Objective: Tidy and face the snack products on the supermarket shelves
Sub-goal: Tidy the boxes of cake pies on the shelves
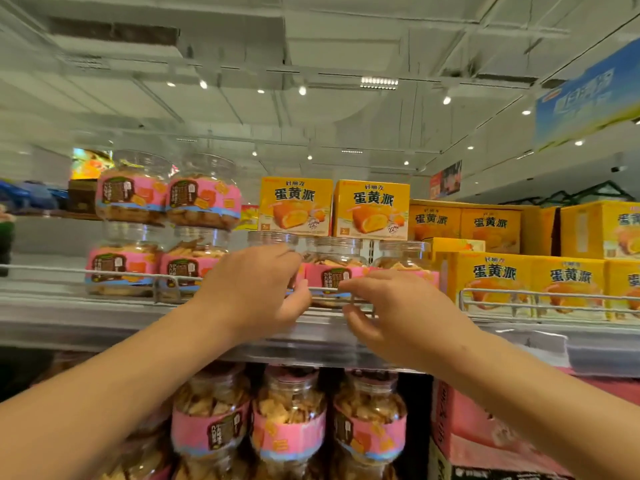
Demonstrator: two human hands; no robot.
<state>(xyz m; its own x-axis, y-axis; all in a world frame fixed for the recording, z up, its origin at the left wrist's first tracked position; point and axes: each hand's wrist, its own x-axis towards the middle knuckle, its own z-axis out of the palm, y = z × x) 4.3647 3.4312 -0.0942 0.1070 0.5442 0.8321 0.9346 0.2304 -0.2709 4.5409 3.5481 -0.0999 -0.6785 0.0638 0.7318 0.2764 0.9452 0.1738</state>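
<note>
1. Curling against the clear plastic biscuit jar with a pink label (273,242), the left hand (254,289) grips its side at the wire shelf rail (104,271).
2. Half-open and holding nothing, the right hand (398,313) hovers at that rail, before a middle jar (334,268).
3. Two yellow egg-yolk pie boxes (296,207) stand on these jars' lids.
4. More jars stand stacked left of the rail's middle.

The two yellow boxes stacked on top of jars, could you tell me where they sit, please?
In the head view, the two yellow boxes sit centre, atop clear jars on the upper shelf, just above both hands, with stacked pink-labelled jars to their left.
</note>
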